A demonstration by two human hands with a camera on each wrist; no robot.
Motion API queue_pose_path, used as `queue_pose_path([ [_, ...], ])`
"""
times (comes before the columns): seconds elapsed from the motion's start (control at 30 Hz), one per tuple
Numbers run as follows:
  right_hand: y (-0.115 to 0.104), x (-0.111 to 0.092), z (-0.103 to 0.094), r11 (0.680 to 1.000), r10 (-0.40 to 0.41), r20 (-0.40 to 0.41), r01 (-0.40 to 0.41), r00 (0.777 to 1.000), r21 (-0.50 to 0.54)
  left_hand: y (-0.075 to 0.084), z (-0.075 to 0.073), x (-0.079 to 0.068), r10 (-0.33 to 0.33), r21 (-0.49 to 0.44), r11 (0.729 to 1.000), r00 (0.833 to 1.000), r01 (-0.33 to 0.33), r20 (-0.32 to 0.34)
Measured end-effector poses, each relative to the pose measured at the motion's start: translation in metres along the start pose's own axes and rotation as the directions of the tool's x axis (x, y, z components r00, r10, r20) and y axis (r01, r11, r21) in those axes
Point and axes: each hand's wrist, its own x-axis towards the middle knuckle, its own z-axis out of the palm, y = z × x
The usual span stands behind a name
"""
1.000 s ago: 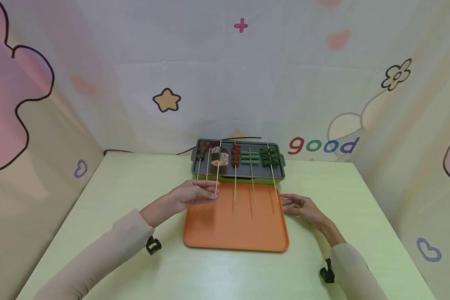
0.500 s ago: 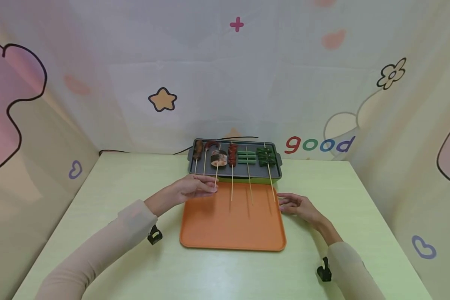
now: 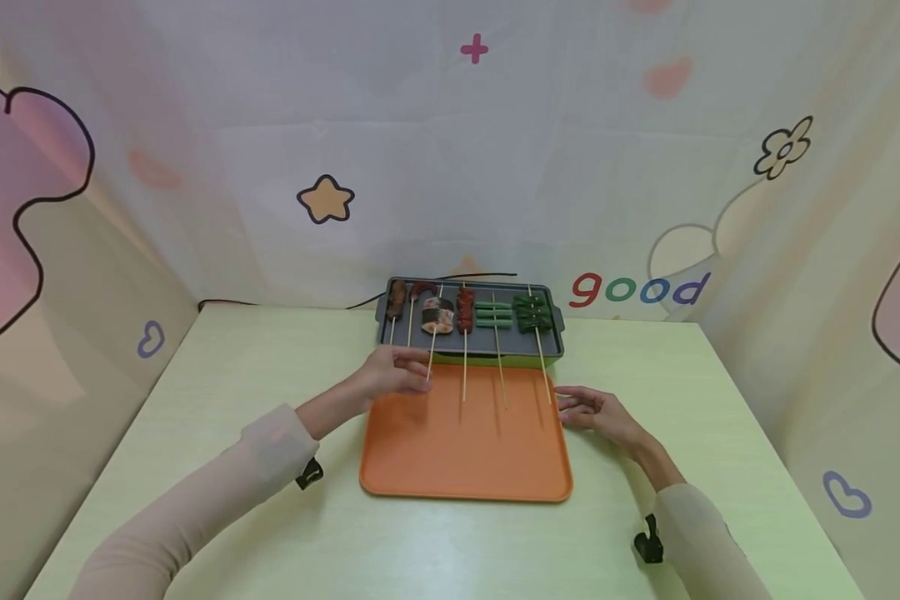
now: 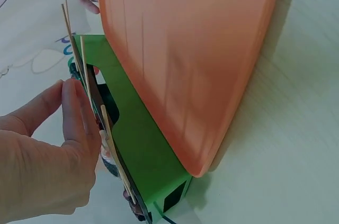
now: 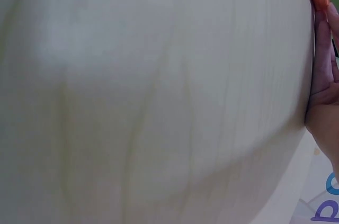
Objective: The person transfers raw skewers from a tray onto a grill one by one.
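Skewers lie in a row on a toy grill with a dark pan (image 3: 480, 342) and a green body (image 4: 135, 144). My left hand (image 3: 390, 372) is beside the stick of the thick black-and-pale roll skewer (image 3: 438, 317), thumb and fingers apart around its lower end. In the left wrist view the sticks pass beside my left hand (image 4: 53, 166), none between its fingertips. My right hand (image 3: 596, 417) rests with relaxed fingers at the right edge of the orange tray (image 3: 465, 467). Only part of my right hand (image 5: 324, 70) shows in the right wrist view, fingertips at the tray's corner.
Also on the grill are a brown skewer (image 3: 397, 300), a curled dark-red one (image 3: 422, 290), a red one (image 3: 465, 310), a light-green one (image 3: 493, 314) and a dark-green one (image 3: 532, 313). A printed curtain (image 3: 420, 167) stands behind the pale green table (image 3: 270, 358).
The roll skewer has come down onto the pan, and my left hand has moved slightly up and let go of its stick. My right hand stays at the tray's edge.
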Motion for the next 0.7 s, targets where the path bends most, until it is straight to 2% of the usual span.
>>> queue_pose_path([
  [0.2, -0.002, 0.000, 0.001, 1.000, -0.002, 0.000, 0.002, 1.000, -0.003, -0.001, 0.002, -0.002, 0.026, 0.062, 0.998, 0.999, -0.023, -0.042],
  [0.43, -0.002, 0.001, 0.001, 1.000, 0.010, -0.004, -0.010, 1.000, -0.008, -0.005, 0.002, -0.006, 0.071, 0.249, 0.967, 0.994, -0.050, -0.078],
  [0.53, -0.002, 0.001, 0.001, 1.000, 0.013, -0.006, -0.013, 1.000, -0.012, -0.006, 0.001, -0.011, 0.081, 0.280, 0.958, 0.994, -0.058, -0.075],
  [0.7, -0.001, 0.000, 0.002, 1.000, 0.022, -0.009, -0.022, 1.000, -0.021, -0.011, -0.005, -0.024, 0.117, 0.281, 0.954, 0.993, -0.106, -0.022],
])
